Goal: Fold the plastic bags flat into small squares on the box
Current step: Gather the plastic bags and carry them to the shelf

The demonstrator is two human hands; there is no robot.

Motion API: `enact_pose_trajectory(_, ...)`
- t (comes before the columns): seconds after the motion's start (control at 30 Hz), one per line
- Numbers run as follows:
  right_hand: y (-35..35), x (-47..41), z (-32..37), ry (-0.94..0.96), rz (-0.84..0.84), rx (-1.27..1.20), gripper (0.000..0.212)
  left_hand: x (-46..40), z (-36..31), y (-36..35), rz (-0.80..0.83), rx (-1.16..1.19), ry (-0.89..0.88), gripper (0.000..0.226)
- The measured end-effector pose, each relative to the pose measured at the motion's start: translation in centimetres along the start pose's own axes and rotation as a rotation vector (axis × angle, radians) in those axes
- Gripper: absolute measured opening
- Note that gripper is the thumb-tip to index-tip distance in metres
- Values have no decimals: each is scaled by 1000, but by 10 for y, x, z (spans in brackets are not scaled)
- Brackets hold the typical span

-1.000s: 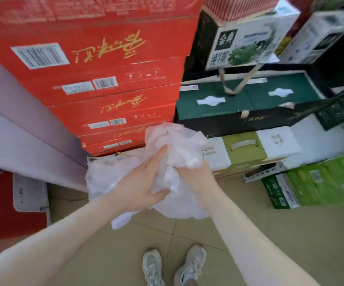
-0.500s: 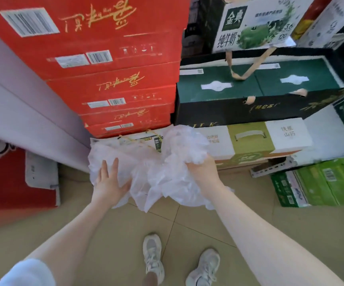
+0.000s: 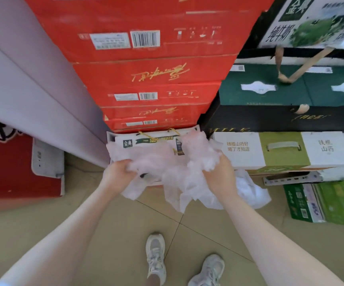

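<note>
Head view. I see the left hand [image 3: 119,172] with fingers curled, gripping the left edge of the crumpled translucent plastic bags [image 3: 173,170]; the right hand [image 3: 218,176] grips their bunched right side. The bags lie spread over the white milk box [image 3: 146,141], their lower edges hanging past its front above the tiled floor [image 3: 125,234]. Stacked red cartons [image 3: 152,75] stand behind the box.

Plastic bags [image 3: 167,162] heaped on the box [image 3: 146,141], spilling over its near edge; stacked cartons [image 3: 146,79] right behind; handled carton [image 3: 280,149] just right; floor [image 3: 125,234] below.
</note>
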State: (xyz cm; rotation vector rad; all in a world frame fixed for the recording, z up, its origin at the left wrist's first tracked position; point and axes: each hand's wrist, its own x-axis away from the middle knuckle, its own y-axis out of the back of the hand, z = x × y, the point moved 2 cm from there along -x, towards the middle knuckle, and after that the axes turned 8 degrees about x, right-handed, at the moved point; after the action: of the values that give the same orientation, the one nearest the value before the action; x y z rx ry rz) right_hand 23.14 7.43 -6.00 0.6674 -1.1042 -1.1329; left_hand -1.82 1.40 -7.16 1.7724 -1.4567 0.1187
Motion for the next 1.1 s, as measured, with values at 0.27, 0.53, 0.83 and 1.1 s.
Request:
enact_pose_trajectory(0.27, 38, 48, 30, -88, 81, -498, 26, 70, -97, -33, 226, 161, -502, 19)
enact_pose_trajectory(0.53, 134, 120, -43, -429, 197, -820, 34, 110, -167, -95, 328, -321, -691, 90)
enact_pose_trajectory(0.83, 184, 164, -199, -434, -54, -1166, 20, 222, -246, -221, 692, -435, -804, 82)
enact_pose_trajectory(1.1, 261, 255, -409, -359, -399, -506, 23, 347, -309, -400, 860, 305, -341, 128)
